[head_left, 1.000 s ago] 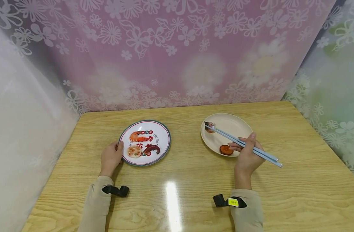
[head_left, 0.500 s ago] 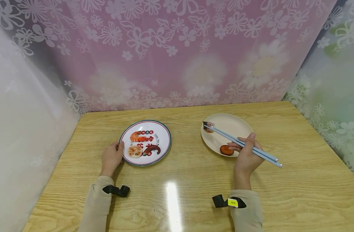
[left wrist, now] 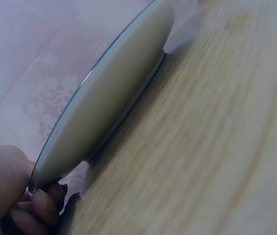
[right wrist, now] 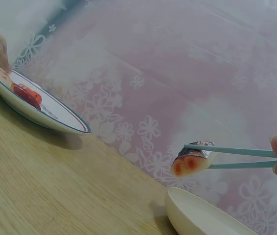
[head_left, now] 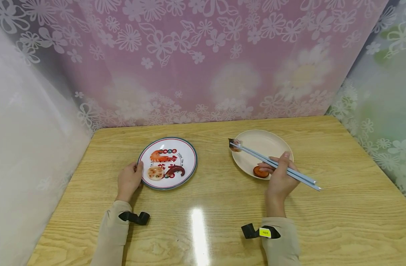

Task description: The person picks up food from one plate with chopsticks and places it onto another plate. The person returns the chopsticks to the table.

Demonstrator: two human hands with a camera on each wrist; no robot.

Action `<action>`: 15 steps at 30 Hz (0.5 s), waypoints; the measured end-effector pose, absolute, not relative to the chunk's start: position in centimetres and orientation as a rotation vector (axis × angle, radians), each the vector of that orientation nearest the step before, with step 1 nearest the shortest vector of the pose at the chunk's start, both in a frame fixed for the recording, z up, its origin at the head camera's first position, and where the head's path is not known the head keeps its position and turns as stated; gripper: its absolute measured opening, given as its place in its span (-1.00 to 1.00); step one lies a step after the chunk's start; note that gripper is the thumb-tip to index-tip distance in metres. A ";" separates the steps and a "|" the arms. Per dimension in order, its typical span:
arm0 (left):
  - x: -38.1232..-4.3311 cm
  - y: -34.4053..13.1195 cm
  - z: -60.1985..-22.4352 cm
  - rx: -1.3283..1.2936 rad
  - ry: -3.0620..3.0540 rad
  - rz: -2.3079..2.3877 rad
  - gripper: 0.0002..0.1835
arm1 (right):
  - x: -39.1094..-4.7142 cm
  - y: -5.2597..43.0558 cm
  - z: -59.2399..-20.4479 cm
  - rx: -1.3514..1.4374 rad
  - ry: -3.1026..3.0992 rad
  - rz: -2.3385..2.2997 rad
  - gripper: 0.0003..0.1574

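My left hand [head_left: 129, 181] grips the left rim of a white plate [head_left: 171, 143] with a blue-green edge, thumb above and fingers below. On that plate lie a shrimp [head_left: 159, 156], a lotus root slice [head_left: 155, 173] and a dark red octopus tentacle [head_left: 175, 170]. My right hand [head_left: 280, 181] holds light blue chopsticks [head_left: 256, 154]. Their tips pinch a piece of food with dark silvery skin and pale orange flesh [right wrist: 189, 165], like a fish piece. In the right wrist view it hangs above the beige plate [head_left: 266, 146]. A round reddish-brown slice [head_left: 261, 171] lies on the beige plate, below my fingers.
The two plates stand apart on a wooden table [head_left: 216, 192], white left and beige right. A pink floral curtain [head_left: 203, 74] hangs behind the table's back edge, with pale cloth at both sides.
My right hand has shifted slightly left with the chopsticks, bringing the pinched food piece out to the beige plate's left rim. My left hand keeps its grip on the white plate.
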State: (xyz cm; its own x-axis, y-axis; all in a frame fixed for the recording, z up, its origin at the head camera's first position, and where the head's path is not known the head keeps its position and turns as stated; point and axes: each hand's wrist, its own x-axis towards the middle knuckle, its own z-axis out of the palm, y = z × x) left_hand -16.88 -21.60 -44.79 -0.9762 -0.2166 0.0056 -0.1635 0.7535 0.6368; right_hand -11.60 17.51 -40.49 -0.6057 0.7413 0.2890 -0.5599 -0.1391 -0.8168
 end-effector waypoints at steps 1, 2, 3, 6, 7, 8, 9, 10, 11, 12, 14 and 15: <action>-16.9 -21.6 -44.8 0.314 -2.869 -1.035 -0.61 | -11.6 17.4 -40.5 -0.221 -1.218 1.871 -0.45; -16.9 -21.6 -44.8 0.315 -2.870 -1.041 -0.61 | -11.6 17.3 -40.5 -0.213 -1.204 1.884 -0.46; -16.9 -21.6 -44.8 0.318 -2.871 -1.045 -0.60 | -11.6 17.3 -40.4 -0.206 -1.195 1.895 -0.46; -16.9 -21.6 -44.8 0.323 -2.873 -1.053 -0.60 | -11.6 17.1 -40.4 -0.200 -1.183 1.914 -0.47; -16.9 -21.6 -44.8 0.326 -2.874 -1.052 -0.60 | -11.6 17.1 -40.4 -0.204 -1.189 1.914 -0.47; -16.8 -21.6 -44.7 0.328 -2.876 -1.050 -0.60 | -11.6 17.1 -40.4 -0.206 -1.189 1.920 -0.48; -16.9 -21.6 -44.7 0.330 -2.878 -1.049 -0.60 | -11.6 17.1 -40.5 -0.209 -1.194 1.919 -0.48; -16.8 -21.6 -44.7 0.334 -2.880 -1.050 -0.60 | -11.6 17.1 -40.5 -0.212 -1.200 1.918 -0.48; -16.8 -21.6 -44.7 0.337 -2.881 -1.048 -0.60 | -11.6 17.0 -40.5 -0.216 -1.204 1.918 -0.48; -16.8 -21.6 -44.7 0.338 -2.883 -1.046 -0.60 | -11.6 17.0 -40.5 -0.219 -1.210 1.917 -0.48; -16.8 -21.6 -44.7 0.342 -2.883 -1.050 -0.60 | -11.6 17.0 -40.5 -0.225 -1.219 1.918 -0.49; -16.8 -21.6 -44.7 0.343 -2.883 -1.055 -0.60 | -11.5 16.9 -40.5 -0.230 -1.224 1.919 -0.48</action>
